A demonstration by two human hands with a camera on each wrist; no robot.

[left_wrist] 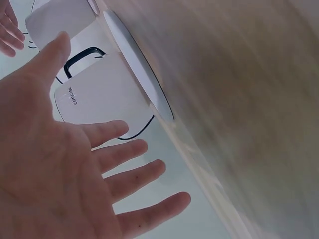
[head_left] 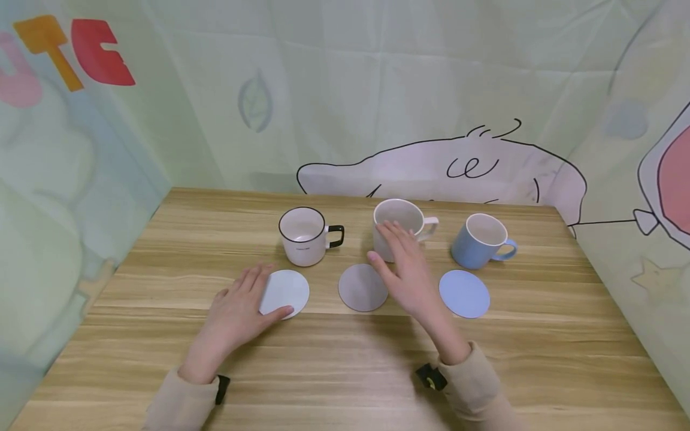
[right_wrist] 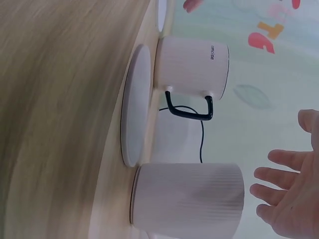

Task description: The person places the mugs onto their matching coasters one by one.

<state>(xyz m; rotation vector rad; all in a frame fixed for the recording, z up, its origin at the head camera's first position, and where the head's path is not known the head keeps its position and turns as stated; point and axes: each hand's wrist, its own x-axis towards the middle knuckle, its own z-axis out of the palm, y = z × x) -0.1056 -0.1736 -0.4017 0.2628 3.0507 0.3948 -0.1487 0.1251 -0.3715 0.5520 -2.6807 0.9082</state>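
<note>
My left hand (head_left: 241, 306) hovers with spread fingers over the left edge of a white round coaster (head_left: 291, 293). In the left wrist view a gap separates its fingers (left_wrist: 134, 181) from the coaster (left_wrist: 139, 64). Behind that coaster stands a white mug (head_left: 304, 246) with a black rim and handle. My right hand (head_left: 405, 272), fingers extended, is above and in front of a ribbed off-white mug (head_left: 383, 239), partly hiding it; the right wrist view shows it apart from this mug (right_wrist: 189, 199). A grey coaster (head_left: 362, 288) lies left of the right hand.
To the right, a light blue mug (head_left: 474, 248) stands behind a blue coaster (head_left: 465, 294). All of these are on a wooden table (head_left: 334, 371). A printed cloth backdrop (head_left: 334, 90) rises along the table's back and sides.
</note>
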